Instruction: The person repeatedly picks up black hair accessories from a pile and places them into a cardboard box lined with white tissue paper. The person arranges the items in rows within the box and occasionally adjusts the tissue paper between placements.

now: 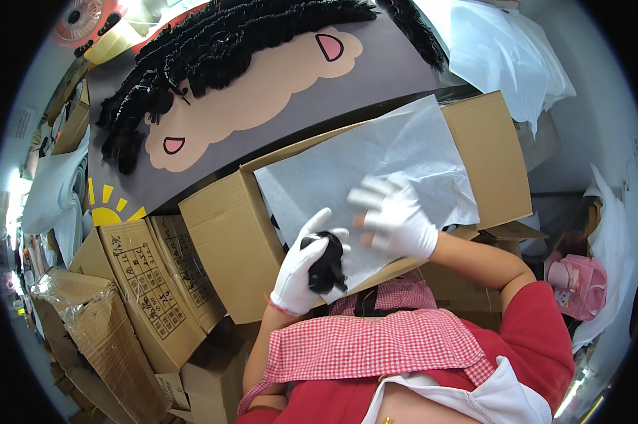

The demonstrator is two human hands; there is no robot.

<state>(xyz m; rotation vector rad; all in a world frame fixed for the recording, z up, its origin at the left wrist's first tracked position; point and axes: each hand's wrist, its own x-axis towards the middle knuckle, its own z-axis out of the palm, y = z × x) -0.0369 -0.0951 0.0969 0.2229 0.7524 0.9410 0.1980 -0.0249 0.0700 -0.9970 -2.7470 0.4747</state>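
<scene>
In the head view, the person's left hand point(299, 272), in a white glove, is curled around a small black bundle point(326, 272) of hair-like strands, holding it over the near left edge of an open cardboard box point(220, 240), with one finger stretched out past it. The right hand point(396, 219), also in a white glove but with skin-coloured fingertips showing, is blurred; its fingers are spread and nothing shows in its grasp. It is above a thin white sheet point(375, 148) that covers most of the box's opening; whether it touches the sheet cannot be told. The box's end flaps are folded outward to left and right. Beyond the box, the bench point(220, 159) has a grey surface with a beige cloud shape and a yellow sun printed on it, and a long heap of black fringed strands point(227, 53) lies across its far part. A pink fan point(78, 21) stands at the far left corner, marked cardboard cartons point(142, 283) are at the left, and a pink bag point(580, 290) is at the right.
</scene>
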